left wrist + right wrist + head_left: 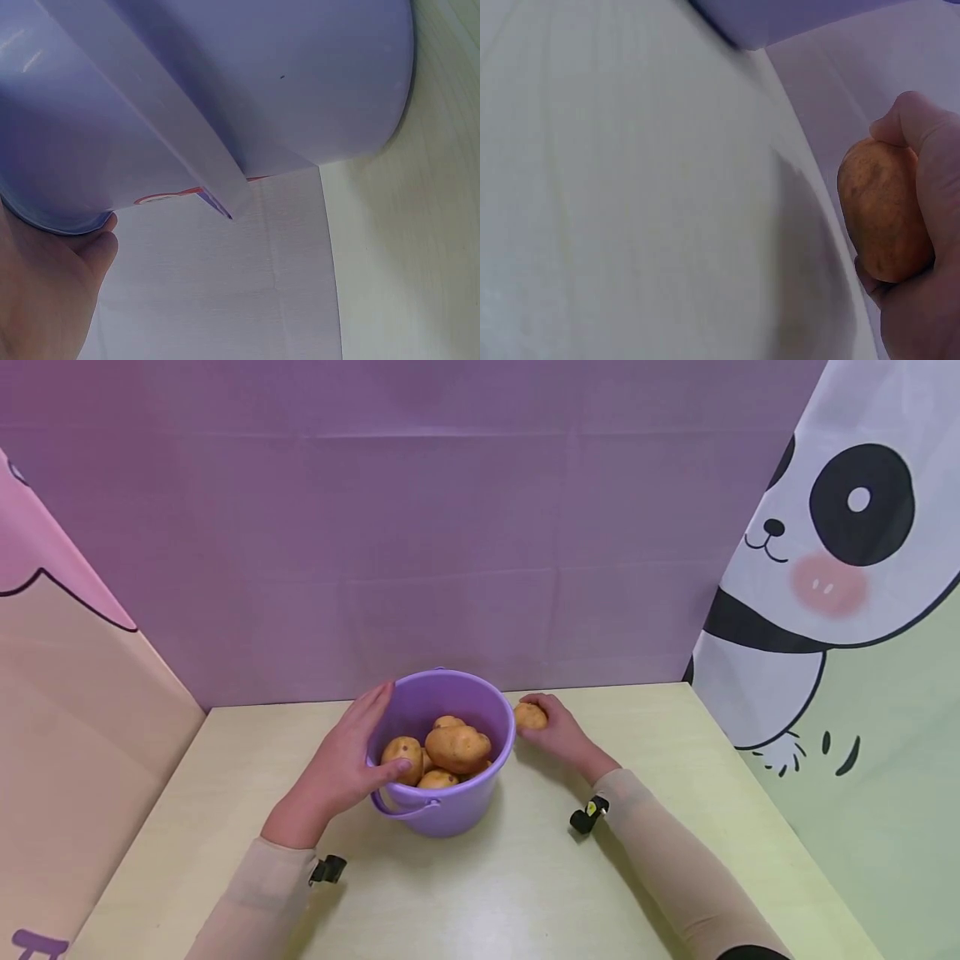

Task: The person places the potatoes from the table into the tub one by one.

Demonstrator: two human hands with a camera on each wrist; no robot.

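A purple bucket (pixel 450 814) with several potatoes (pixel 457 748) inside stands on the table towards its back edge. My left hand (pixel 341 760) holds the bucket's left rim, the thumb reaching over it beside a potato and the fingers along the outer side. In the left wrist view the same hand (pixel 45 285) is at the rim, and the bucket's wall fills much of the picture. To the right of the bucket, my right hand (pixel 555 727) grips a single potato (pixel 530 716). The right wrist view shows this potato (pixel 885 210) between thumb and fingers, above the table.
The bucket's handle (pixel 405 812) hangs down at its front. A pale wooden table (pixel 480 902) lies beneath, with a purple cloth wall (pixel 450 527) behind it. Printed side panels, one with a panda (pixel 825 552), border it left and right.
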